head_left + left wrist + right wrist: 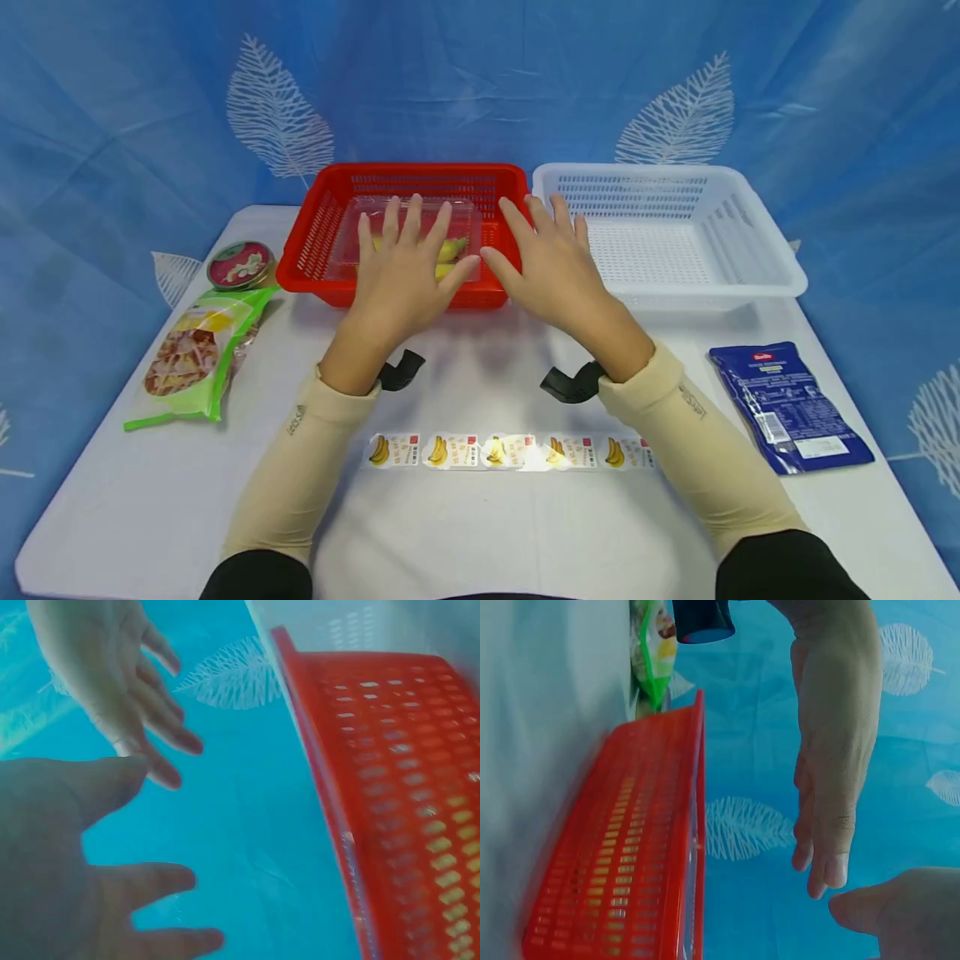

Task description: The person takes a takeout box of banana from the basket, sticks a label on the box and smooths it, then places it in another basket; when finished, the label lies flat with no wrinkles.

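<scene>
Both hands flat and released, holding nothing: left hand hovers over the front rim of the red basket, right hand at its 3 o'clock over the gap to the white basket, thumbs near but apart. Red basket holds a clear plastic box with something yellow-green inside; white basket's visible mesh is bare. Open bench toward 6 o'clock past the banana sachet strip; green snack bag and round tin at 9 o'clock, blue pouch at 4 o'clock near the bench edge.
</scene>
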Motion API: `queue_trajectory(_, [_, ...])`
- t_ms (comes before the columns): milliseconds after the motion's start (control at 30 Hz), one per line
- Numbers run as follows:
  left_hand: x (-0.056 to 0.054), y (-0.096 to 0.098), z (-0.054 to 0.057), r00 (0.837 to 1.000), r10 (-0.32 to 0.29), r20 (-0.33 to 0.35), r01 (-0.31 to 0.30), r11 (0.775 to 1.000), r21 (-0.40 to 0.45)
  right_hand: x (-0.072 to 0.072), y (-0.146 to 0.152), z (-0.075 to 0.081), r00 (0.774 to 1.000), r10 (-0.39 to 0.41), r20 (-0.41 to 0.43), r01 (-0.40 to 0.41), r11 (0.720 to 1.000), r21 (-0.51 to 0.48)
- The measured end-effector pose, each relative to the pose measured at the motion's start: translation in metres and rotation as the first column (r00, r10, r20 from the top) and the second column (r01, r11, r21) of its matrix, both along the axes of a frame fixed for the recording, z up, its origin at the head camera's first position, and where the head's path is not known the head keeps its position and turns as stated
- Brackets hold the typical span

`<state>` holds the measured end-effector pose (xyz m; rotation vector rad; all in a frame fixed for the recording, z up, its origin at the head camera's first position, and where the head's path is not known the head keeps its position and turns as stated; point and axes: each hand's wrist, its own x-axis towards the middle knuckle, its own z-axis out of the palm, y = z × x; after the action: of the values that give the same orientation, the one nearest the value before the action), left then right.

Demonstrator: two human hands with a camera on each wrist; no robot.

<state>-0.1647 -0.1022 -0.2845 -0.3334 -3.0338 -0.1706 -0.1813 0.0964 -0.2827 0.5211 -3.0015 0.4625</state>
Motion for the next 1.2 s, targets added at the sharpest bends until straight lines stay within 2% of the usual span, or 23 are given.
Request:
queue_trajectory(167, [0.006,-0.03,-0.008,0.998,0.026,-0.059,-0.025,0.999,0.026,-0.004,-0.013,0.0,0.998,0.066,0.018,-0.066,0.998,-0.019])
queue_trajectory(267, [0.009,-0.06,-0.019,0.992,0.072,-0.103,-0.061,0.993,0.101,-0.009,-0.019,-0.004,0.994,0.1,0.031,-0.099,0.994,-0.047])
queue_trajectory(333, [0.01,-0.079,-0.026,0.985,0.111,-0.136,-0.087,0.982,0.17,-0.013,-0.023,-0.009,0.992,0.115,0.04,-0.113,0.991,-0.065])
queue_trajectory(467, [0.009,-0.11,-0.046,0.96,0.168,-0.225,-0.098,0.951,0.293,-0.022,-0.032,-0.02,0.99,0.117,0.079,-0.111,0.991,-0.075])
queue_trajectory(567, [0.008,-0.126,-0.06,0.946,0.225,-0.233,-0.131,0.923,0.362,-0.029,-0.04,-0.03,0.987,0.109,0.119,-0.102,0.993,-0.06])
queue_trajectory(667, [0.006,-0.142,-0.075,0.934,0.299,-0.194,-0.186,0.874,0.449,-0.035,-0.048,-0.038,0.983,0.092,0.16,-0.088,0.996,-0.035])
queue_trajectory(767, [0.001,-0.154,-0.09,0.923,0.342,-0.179,-0.192,0.809,0.555,-0.04,-0.053,-0.045,0.977,0.061,0.205,-0.062,0.998,0.002])
queue_trajectory(933, [-0.007,-0.164,-0.11,0.906,0.346,-0.246,-0.079,0.706,0.703,-0.05,-0.059,-0.049,0.969,0.051,0.241,-0.057,0.998,0.021])
queue_trajectory(1000, [-0.009,-0.165,-0.115,0.902,0.346,-0.26,-0.047,0.676,0.736,-0.053,-0.06,-0.051,0.964,0.052,0.26,-0.058,0.998,0.015])
queue_trajectory(1200, [-0.011,-0.166,-0.121,0.905,0.368,-0.215,-0.043,0.581,0.813,-0.064,-0.064,-0.054,0.94,0.052,0.338,-0.04,0.998,-0.044])
